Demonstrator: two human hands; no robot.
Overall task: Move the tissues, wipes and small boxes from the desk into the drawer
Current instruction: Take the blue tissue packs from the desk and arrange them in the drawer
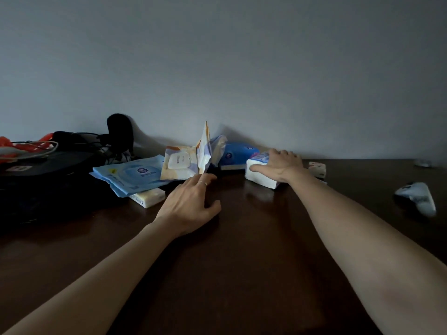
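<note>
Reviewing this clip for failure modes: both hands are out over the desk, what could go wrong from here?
1. The right hand lies on the white tissue pack with no visible grip underneath; the soft pack may slip on lifting.
2. The left hand is at an upright opened wipes pouch leaning among other packs; nudging it could topple it.
3. The blue wipes packs overlap a small white box; pulling one may drag the other.
</note>
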